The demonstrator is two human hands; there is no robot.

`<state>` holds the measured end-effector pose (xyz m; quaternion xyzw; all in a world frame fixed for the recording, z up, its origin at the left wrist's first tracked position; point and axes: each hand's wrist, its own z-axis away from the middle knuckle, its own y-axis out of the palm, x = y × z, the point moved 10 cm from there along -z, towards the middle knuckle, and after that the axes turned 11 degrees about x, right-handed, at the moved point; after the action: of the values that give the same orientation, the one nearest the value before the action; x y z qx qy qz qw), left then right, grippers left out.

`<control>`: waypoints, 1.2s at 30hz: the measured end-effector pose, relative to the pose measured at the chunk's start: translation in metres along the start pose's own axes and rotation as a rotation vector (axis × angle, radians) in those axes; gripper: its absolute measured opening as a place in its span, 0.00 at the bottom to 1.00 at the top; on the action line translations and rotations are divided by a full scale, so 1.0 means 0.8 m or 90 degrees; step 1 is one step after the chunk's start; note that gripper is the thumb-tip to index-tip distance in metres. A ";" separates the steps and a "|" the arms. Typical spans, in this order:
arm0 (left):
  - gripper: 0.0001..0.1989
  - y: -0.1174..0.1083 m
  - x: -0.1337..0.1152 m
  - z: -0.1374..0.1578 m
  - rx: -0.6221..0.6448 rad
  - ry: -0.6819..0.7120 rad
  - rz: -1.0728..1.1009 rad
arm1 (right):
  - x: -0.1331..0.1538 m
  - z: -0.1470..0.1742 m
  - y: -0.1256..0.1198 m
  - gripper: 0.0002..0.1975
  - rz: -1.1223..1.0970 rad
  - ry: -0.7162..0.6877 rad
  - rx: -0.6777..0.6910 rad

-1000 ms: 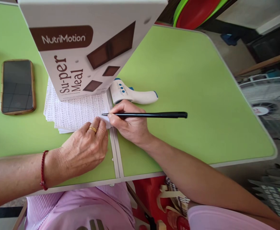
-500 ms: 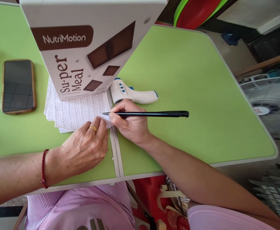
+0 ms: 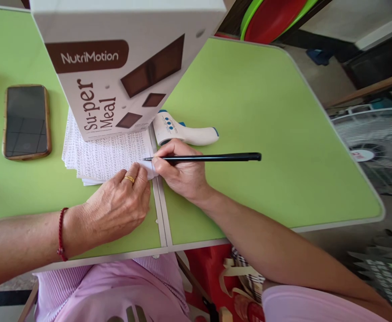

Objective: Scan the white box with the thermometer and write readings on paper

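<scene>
My right hand is closed on a slim black pen. The pen's tip touches the top sheet near its right edge, and its shaft points right. My left hand, with a gold ring and a red cord bracelet, bears on the lower right corner of the paper stack. Its fingers are bent and pressed together, and the thumb is hidden. Small rows of handwriting cover much of the top sheet. A white "NutriMotion Su-per Meal" box stands over the upper part of the sheets and hides it.
A white infrared thermometer lies just beyond my right hand. To the left of the paper is a phone in a brown case. The green table has a metal seam. A fan stands beyond its right edge.
The view has shifted slightly, and the pen's back end has tilted up a little in the picture. Both hands keep nearly the same place on the paper.
</scene>
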<state>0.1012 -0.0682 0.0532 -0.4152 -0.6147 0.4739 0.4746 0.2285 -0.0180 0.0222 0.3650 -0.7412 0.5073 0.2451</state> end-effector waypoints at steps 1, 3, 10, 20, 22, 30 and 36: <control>0.14 0.000 0.000 0.000 0.000 0.001 0.000 | 0.001 0.000 0.000 0.08 0.001 -0.001 0.000; 0.14 0.001 0.000 0.000 0.003 0.003 0.000 | 0.002 -0.001 0.000 0.08 -0.001 -0.011 -0.001; 0.13 0.003 -0.001 0.000 0.020 0.007 -0.002 | 0.000 0.001 -0.002 0.07 0.010 -0.009 -0.006; 0.14 0.003 0.000 0.000 0.014 0.002 -0.006 | 0.009 0.001 -0.003 0.08 -0.027 -0.059 -0.014; 0.14 0.003 0.000 -0.001 0.012 0.001 -0.011 | 0.008 0.001 -0.005 0.07 -0.029 -0.057 -0.027; 0.14 0.003 0.000 0.000 0.015 0.004 -0.013 | 0.012 0.001 -0.005 0.08 -0.025 -0.073 -0.039; 0.14 0.003 -0.002 -0.001 0.019 0.006 -0.012 | 0.008 0.003 -0.005 0.08 0.006 -0.057 -0.033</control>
<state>0.1022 -0.0691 0.0502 -0.4043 -0.6090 0.4769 0.4881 0.2279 -0.0229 0.0284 0.3770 -0.7662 0.4723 0.2187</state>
